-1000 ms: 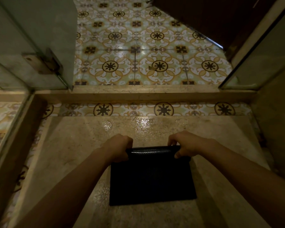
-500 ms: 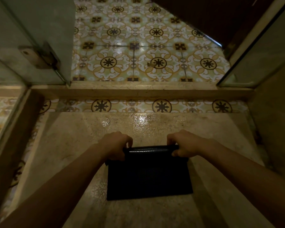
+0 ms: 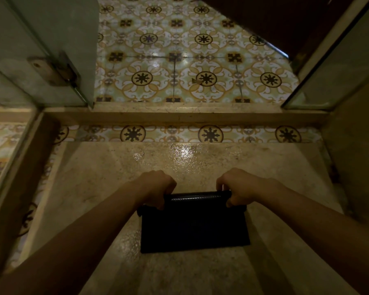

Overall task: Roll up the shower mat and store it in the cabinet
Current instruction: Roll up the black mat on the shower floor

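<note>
A black shower mat (image 3: 194, 228) lies on the beige stone shower floor, just in front of me. Its far edge is wound into a tight roll (image 3: 197, 198); the flat remainder stretches toward me. My left hand (image 3: 156, 188) grips the left end of the roll, fingers curled over it. My right hand (image 3: 237, 186) grips the right end the same way. No cabinet shows in this view.
A raised stone curb (image 3: 179, 114) crosses ahead, with patterned floor tiles (image 3: 179, 67) beyond. A glass panel with a metal hinge (image 3: 58, 73) stands at left, another glass panel (image 3: 332, 67) at right. A dark wooden door (image 3: 285, 22) is at the far right.
The roll has come closer to me and the flat part of the mat has grown shorter. Both hands have stayed on the ends of the roll.
</note>
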A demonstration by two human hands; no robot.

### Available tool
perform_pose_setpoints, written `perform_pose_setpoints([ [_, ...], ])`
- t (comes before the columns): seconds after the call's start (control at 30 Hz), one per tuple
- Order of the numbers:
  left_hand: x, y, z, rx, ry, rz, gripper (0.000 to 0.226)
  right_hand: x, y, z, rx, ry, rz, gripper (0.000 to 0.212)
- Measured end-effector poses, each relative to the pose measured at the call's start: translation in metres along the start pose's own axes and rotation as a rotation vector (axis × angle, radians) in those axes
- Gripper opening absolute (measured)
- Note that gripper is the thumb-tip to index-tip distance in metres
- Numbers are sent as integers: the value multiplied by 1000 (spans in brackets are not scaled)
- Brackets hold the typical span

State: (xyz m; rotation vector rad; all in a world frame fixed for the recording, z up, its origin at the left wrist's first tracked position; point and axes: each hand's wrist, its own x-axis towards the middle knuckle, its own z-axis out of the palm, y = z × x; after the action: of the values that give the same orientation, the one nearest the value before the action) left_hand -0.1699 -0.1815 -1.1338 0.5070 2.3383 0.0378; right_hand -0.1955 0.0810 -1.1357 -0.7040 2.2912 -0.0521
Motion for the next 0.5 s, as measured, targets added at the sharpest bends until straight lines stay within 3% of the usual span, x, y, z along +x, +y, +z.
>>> perform_pose_setpoints([
  [0.13, -2, -5, -7, -106, -88, 19, 32, -6, 2, 7, -28, 45, -27, 45],
  [0.3, -4, -6, -4, -185, -82, -15, 48, -11, 2, 11, 16, 60, -14, 41],
  [0.5, -6, 6, 5, -82, -63, 3, 54, -15, -3, 18, 38, -4, 35, 57],
])
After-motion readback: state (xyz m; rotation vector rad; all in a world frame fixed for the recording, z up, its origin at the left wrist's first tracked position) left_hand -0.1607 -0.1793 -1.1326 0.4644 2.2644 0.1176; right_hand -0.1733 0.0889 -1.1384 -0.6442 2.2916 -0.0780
